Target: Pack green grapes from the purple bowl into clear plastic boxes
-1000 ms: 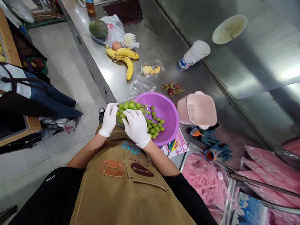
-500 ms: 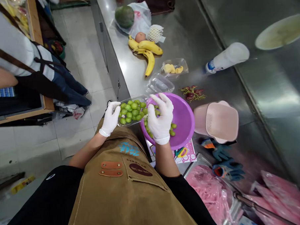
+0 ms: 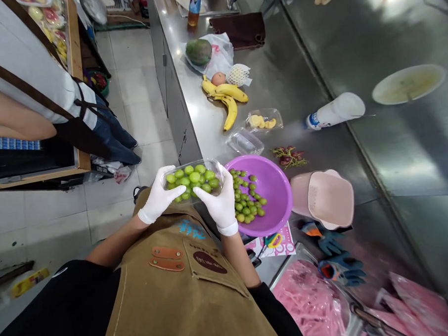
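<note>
Both my hands wear white gloves and hold a clear plastic box (image 3: 193,180) filled with green grapes, lifted off the steel counter's left edge. My left hand (image 3: 158,196) grips its left end with fingers curled under it. My right hand (image 3: 218,200) clasps the right end, thumb over the rim. Just right of the box sits a purple bowl (image 3: 274,180) with several loose green grapes (image 3: 247,202) in its left half.
A pink strainer basket (image 3: 324,198) lies right of the bowl, scissors (image 3: 271,241) and blue gloves (image 3: 337,256) near me. Farther along lie bare grape stems (image 3: 289,156), two clear boxes (image 3: 245,141), bananas (image 3: 227,97) and a white bottle (image 3: 335,111). A person in an apron (image 3: 35,92) stands at left.
My right hand left the purple bowl and came back to the box's right end. The box has moved a little nearer to me.
</note>
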Motion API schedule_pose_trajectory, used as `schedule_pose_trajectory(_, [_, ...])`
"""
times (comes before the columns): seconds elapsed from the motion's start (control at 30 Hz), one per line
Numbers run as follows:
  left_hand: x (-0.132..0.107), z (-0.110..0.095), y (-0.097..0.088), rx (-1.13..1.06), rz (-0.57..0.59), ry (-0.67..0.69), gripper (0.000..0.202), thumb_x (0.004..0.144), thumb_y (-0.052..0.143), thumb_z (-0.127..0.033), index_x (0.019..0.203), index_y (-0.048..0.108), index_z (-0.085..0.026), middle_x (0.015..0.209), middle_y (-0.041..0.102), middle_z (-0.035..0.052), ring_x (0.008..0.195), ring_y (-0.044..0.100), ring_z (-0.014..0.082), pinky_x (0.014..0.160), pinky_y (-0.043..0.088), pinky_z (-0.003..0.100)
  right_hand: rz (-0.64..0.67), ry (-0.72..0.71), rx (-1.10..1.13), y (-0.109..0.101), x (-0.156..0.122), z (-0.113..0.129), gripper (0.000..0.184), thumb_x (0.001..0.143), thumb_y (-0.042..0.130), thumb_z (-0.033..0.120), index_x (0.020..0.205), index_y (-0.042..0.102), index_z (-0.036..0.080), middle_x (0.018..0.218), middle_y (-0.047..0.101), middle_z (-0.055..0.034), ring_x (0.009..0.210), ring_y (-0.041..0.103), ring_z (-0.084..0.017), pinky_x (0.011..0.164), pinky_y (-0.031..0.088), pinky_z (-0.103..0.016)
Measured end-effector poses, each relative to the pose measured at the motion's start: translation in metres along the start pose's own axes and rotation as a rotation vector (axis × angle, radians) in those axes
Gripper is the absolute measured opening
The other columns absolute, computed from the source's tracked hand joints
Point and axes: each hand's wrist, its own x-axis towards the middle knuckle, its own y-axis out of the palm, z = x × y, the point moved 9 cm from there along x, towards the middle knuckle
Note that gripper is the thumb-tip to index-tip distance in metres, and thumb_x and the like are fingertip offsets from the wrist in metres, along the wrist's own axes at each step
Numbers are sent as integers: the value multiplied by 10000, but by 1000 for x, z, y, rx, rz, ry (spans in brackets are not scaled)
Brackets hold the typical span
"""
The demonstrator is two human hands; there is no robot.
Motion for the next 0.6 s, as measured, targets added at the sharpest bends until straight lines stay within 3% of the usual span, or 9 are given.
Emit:
schedule_pose_trajectory(0.1, [-7,8,-12,-11,-11,-111,750,714,996,-465,1318,617,-230,1393,682,132,1344,650,319,1209,498,513,-22,57,-46,12,0,-10,767,823,890,503,1469,588,221,1508,678,-167,1388,655,-333,1235,519,-558])
schedule_pose_trajectory(0.27, [-25,18,-51,-52,-163,-174,636,761,951,-454,1266,635,-230,1331,712,111,1273,680,288,1146,544,483,55,63,-72,50,2,-13,454,992,665,500,1334,662,201,1338,759,-162,1254,719,-298,1157,572,-527])
schedule_pose_trajectory(0.4, [-42,26,-93,-90,-322,-193,513,839,852,-553,1177,648,-226,1205,726,89,1094,707,255,898,630,402,124,-39,-174,82,5,13,557,981,703,499,1457,620,222,1496,672,-188,1321,684,-320,1086,609,-536])
schedule_pose_trajectory(0.47, [-50,29,-114,-98,-391,-195,505,857,823,-591,1154,644,-224,1170,729,87,1036,710,246,829,630,383,224,-149,-258,109,8,29,524,937,765,492,1385,684,232,1502,665,-181,1422,621,-344,1134,576,-563])
schedule_pose_trajectory(0.53, [-60,30,-135,-92,-454,-178,488,892,785,-610,1149,642,-222,1171,735,92,1056,714,244,884,627,392,368,-259,-322,145,8,41,399,903,804,471,1219,766,230,1441,696,-173,1470,589,-350,1207,517,-577])
schedule_pose_trajectory(0.6, [-72,30,-157,-83,-524,-154,468,939,731,-628,1152,639,-221,1180,738,97,1103,713,243,976,609,407,489,-309,-364,182,6,44,313,883,822,456,1097,798,229,1389,716,-169,1406,646,-339,1204,521,-555])
